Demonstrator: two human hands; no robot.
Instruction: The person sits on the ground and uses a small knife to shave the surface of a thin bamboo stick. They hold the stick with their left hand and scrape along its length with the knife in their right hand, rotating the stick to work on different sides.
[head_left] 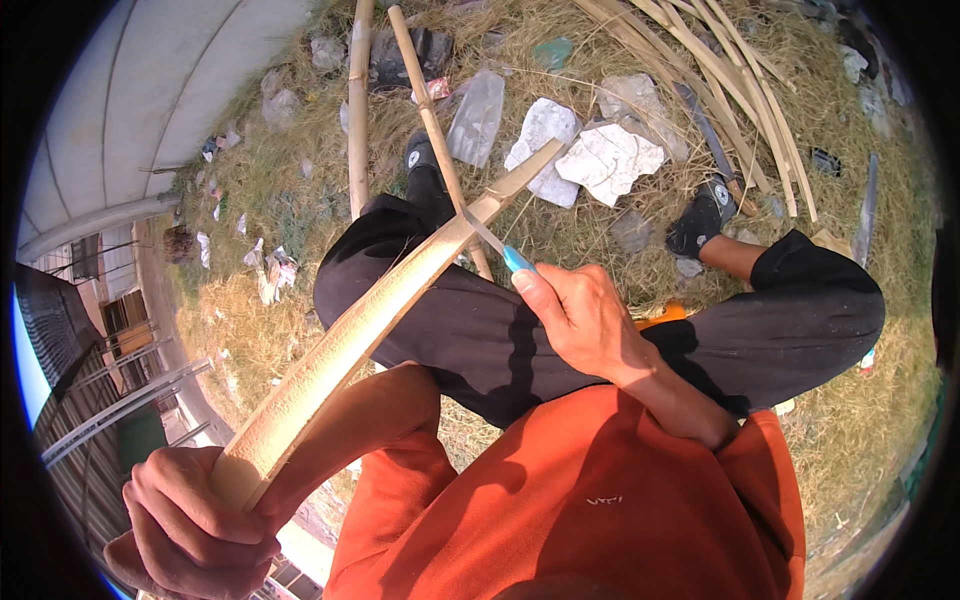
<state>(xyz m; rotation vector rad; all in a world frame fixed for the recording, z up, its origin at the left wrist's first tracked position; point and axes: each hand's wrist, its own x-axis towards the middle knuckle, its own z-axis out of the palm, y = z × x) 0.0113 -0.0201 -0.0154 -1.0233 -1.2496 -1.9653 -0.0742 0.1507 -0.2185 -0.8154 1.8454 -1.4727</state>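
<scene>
A long split bamboo strip runs slantwise from the lower left up to the stones, its pale inner face showing. My left hand is wrapped round its lower end. In my right hand is a knife with a light-blue handle; the fingers are closed on it, thumb along the handle. The knife's blade meets the strip near its far part, at a darker node. Beneath that crossing a thin bamboo pole slants down between my legs.
White stones lie on dry grass beyond the strip. An upright bamboo pole stands left of them, several bamboo strips lie at the far right, and a machete-like blade rests by my right foot. A pale wall curves along the left.
</scene>
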